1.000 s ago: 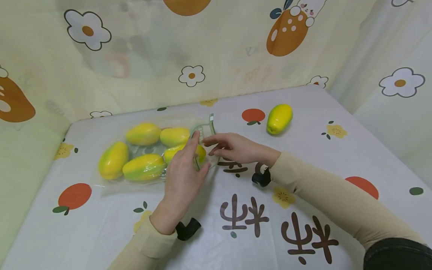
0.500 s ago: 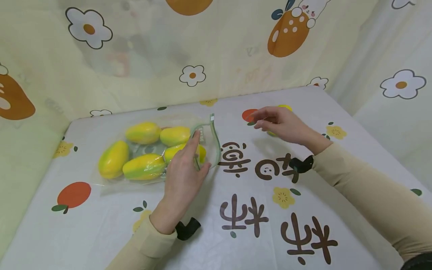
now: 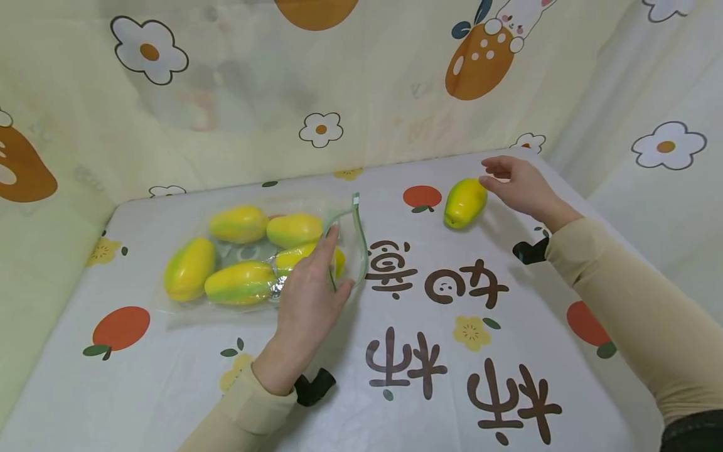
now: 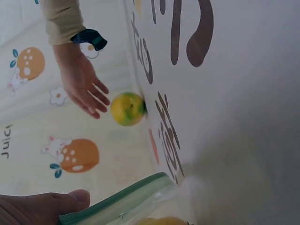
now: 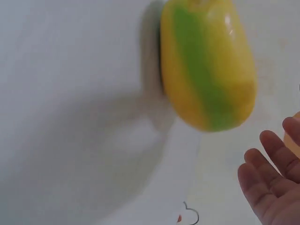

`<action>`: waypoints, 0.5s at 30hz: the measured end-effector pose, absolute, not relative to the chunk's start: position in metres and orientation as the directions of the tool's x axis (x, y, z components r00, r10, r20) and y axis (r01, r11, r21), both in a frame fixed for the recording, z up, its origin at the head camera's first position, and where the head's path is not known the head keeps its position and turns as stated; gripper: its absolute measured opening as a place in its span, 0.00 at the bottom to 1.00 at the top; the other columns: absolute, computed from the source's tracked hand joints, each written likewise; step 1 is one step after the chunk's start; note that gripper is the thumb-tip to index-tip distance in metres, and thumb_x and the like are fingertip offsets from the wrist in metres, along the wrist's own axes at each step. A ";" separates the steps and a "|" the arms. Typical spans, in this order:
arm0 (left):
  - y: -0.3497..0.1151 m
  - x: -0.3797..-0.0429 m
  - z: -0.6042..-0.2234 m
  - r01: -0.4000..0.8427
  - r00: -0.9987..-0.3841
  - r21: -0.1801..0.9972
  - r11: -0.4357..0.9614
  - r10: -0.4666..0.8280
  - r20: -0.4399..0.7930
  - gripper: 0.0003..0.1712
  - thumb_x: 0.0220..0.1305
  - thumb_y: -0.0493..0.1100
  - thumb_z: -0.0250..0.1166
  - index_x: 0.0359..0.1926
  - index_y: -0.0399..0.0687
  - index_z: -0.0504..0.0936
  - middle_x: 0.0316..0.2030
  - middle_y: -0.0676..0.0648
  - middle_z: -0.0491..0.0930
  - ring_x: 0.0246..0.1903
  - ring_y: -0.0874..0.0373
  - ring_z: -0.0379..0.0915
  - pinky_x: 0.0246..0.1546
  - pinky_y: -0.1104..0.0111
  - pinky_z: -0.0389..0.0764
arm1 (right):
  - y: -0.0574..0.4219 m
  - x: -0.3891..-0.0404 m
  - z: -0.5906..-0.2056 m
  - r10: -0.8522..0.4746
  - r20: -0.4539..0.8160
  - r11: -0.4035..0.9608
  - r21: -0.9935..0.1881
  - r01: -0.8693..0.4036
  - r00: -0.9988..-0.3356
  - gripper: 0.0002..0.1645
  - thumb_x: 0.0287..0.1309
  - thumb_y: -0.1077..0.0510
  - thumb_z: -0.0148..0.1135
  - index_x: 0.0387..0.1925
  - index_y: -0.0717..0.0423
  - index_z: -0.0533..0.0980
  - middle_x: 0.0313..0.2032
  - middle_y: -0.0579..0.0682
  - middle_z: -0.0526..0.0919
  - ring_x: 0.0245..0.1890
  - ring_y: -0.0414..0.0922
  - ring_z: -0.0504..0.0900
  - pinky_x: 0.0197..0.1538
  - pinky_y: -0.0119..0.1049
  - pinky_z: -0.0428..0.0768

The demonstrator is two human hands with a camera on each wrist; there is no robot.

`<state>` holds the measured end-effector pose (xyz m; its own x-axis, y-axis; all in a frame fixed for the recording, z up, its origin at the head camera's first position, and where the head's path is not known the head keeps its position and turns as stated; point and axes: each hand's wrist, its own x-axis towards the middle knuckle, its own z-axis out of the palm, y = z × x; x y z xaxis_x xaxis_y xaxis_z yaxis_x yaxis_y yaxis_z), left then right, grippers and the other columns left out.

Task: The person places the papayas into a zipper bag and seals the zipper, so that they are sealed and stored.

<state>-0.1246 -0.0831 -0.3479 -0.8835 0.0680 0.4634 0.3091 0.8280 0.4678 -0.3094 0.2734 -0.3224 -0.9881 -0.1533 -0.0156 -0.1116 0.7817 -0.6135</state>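
Observation:
Several glossy yellow-green papayas [image 3: 241, 282] lie inside a clear zip bag [image 3: 282, 201] with a green zip edge, its mouth facing right. My left hand [image 3: 307, 314] rests on the bag's mouth, index finger straight and thumb spread; its other fingers are mostly hidden. The thumb [image 4: 77, 200] sits right at the green zip strip [image 4: 117, 199] in the left wrist view. One loose papaya [image 3: 465, 203] lies at the table's back right. My right hand [image 3: 522, 188] hovers at its right side, fingers extended and holding nothing. In the right wrist view, the fingers [image 5: 272, 176] are apart from that papaya [image 5: 208, 70].
A white tablecloth [image 3: 395, 408] printed with fruit, flowers and brown characters covers the table. Behind and at the right hang patterned curtains [image 3: 384, 75]. A black wrist camera [image 3: 315, 386] is worn at my left cuff, and another [image 3: 531, 251] at my right.
My right hand has left the bag's mouth and moved right, over to the far side of the loose papaya. My left hand has stayed on the bag.

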 end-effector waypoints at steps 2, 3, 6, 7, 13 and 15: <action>-0.085 -0.125 -0.348 0.307 -0.884 0.467 0.829 0.066 0.464 0.51 0.50 0.36 0.81 0.74 0.42 0.68 0.59 0.38 0.83 0.44 0.40 0.85 0.42 0.52 0.86 | 0.273 -0.318 -0.324 -0.153 -0.071 0.792 -0.605 -0.079 -0.986 0.42 0.76 0.41 0.49 0.79 0.61 0.54 0.74 0.69 0.61 0.73 0.68 0.60 0.72 0.66 0.65; -0.085 -0.125 -0.349 0.307 -0.883 0.468 0.828 0.065 0.464 0.51 0.50 0.36 0.81 0.74 0.42 0.68 0.59 0.38 0.83 0.44 0.40 0.85 0.42 0.52 0.86 | 0.272 -0.323 -0.325 -0.155 -0.102 0.797 -0.600 -0.063 -0.983 0.44 0.75 0.39 0.49 0.79 0.60 0.52 0.75 0.70 0.60 0.74 0.68 0.59 0.72 0.67 0.64; -0.087 -0.125 -0.349 0.301 -0.887 0.478 0.825 0.059 0.457 0.51 0.50 0.36 0.81 0.74 0.42 0.67 0.58 0.38 0.84 0.43 0.41 0.84 0.42 0.53 0.86 | 0.268 -0.336 -0.326 -0.163 -0.203 0.809 -0.588 -0.013 -0.965 0.52 0.73 0.31 0.47 0.81 0.59 0.47 0.76 0.71 0.54 0.74 0.70 0.56 0.73 0.69 0.60; -0.087 -0.125 -0.349 0.300 -0.890 0.481 0.824 0.059 0.453 0.51 0.51 0.36 0.80 0.74 0.42 0.67 0.57 0.38 0.84 0.42 0.42 0.84 0.42 0.53 0.86 | 0.267 -0.339 -0.326 -0.164 -0.234 0.815 -0.579 0.002 -0.958 0.54 0.72 0.29 0.46 0.81 0.59 0.45 0.77 0.71 0.52 0.74 0.70 0.55 0.73 0.69 0.59; -0.086 -0.127 -0.347 0.299 -0.898 0.486 0.822 0.070 0.435 0.50 0.52 0.36 0.80 0.75 0.41 0.67 0.50 0.39 0.87 0.39 0.43 0.83 0.41 0.55 0.86 | 0.268 -0.349 -0.329 -0.177 -0.356 0.827 -0.559 0.058 -0.918 0.61 0.70 0.25 0.43 0.80 0.67 0.41 0.77 0.74 0.47 0.69 0.70 0.62 0.73 0.63 0.65; -0.086 -0.127 -0.347 0.297 -0.897 0.482 0.824 0.069 0.436 0.50 0.52 0.36 0.80 0.74 0.41 0.67 0.51 0.38 0.86 0.41 0.43 0.84 0.42 0.55 0.86 | 0.270 -0.352 -0.331 -0.186 -0.378 0.816 -0.574 0.072 -0.907 0.60 0.71 0.26 0.42 0.79 0.68 0.41 0.76 0.74 0.48 0.68 0.69 0.64 0.72 0.61 0.67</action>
<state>-0.1269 -0.0859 -0.3470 -0.8974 0.0685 0.4358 0.2970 0.8243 0.4820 -0.3516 0.2696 -0.3312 -0.9070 -0.1858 -0.3780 0.0721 0.8157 -0.5740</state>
